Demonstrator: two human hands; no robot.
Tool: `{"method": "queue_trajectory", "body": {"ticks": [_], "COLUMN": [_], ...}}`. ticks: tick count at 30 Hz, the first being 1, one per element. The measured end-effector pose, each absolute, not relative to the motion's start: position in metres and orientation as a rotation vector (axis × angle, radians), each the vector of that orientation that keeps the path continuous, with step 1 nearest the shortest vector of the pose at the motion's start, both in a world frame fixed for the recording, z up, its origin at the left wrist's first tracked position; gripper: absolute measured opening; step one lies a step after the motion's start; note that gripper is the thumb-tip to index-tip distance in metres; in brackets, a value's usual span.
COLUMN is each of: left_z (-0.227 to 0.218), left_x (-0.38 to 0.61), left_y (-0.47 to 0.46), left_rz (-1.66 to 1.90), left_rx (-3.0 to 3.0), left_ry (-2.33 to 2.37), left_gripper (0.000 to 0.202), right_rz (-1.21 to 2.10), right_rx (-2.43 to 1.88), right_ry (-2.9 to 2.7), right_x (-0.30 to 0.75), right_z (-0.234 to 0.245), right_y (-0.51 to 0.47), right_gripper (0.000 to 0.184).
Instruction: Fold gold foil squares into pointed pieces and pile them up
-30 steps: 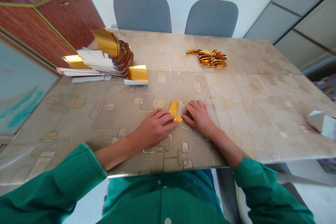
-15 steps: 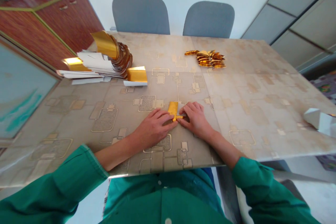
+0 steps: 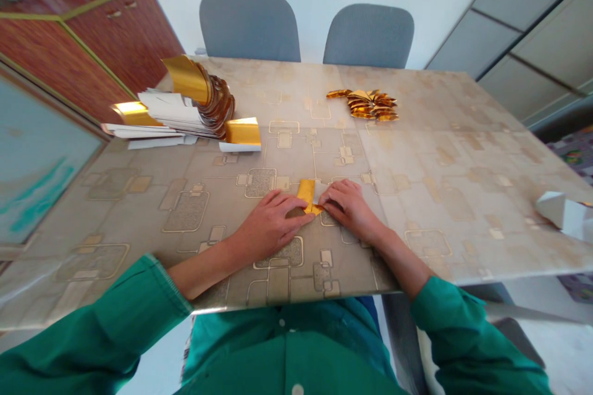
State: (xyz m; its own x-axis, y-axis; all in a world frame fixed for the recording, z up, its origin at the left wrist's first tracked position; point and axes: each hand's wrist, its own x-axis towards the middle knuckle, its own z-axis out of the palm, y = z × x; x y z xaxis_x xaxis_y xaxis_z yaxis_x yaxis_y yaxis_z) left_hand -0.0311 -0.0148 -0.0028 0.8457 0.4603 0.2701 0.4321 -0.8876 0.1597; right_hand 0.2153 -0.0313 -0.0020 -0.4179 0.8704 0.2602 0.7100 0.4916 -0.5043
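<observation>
A small sheet of gold foil paper [image 3: 306,190], partly folded, lies on the table in front of me. Its near end has creased flaps, and a pale patch shows beside its right side. From the left, my left hand [image 3: 278,216] holds the paper down, with thumb and fingers closed on its near left part. On the other side, my right hand [image 3: 348,208] pinches the right-hand corner of the near flap between thumb and fingertips.
At the far left stands a fanned stack of gold and white paper sheets [image 3: 185,114]. Folded gold pieces [image 3: 370,103] lie in a pile at the back. White crumpled paper [image 3: 563,213] sits at the right edge. Two grey chairs [image 3: 250,24] face me across the patterned table [image 3: 440,166].
My right hand has shifted slightly right, drawing the near flap's corner into a point. The left hand stays nearly in place on the paper.
</observation>
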Motion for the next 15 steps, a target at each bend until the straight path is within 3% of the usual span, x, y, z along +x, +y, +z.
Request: {"method": "queue_trajectory", "body": {"ticks": [5, 15], "left_z": [-0.005, -0.001], "left_x": [-0.031, -0.029], "left_y": [-0.016, -0.017], "left_rz": [0.465, 0.490], "left_rx": [2.925, 2.939], "left_ry": [0.712, 0.737], "left_gripper": [0.036, 0.031], "right_rz": [0.230, 0.019], "right_rx": [-1.142, -1.148], "right_ry": [-2.397, -2.390], "right_x": [0.216, 0.228], "right_z": [-0.003, -0.004], "right_y": [-0.033, -0.029], "right_gripper": [0.022, 0.018]}}
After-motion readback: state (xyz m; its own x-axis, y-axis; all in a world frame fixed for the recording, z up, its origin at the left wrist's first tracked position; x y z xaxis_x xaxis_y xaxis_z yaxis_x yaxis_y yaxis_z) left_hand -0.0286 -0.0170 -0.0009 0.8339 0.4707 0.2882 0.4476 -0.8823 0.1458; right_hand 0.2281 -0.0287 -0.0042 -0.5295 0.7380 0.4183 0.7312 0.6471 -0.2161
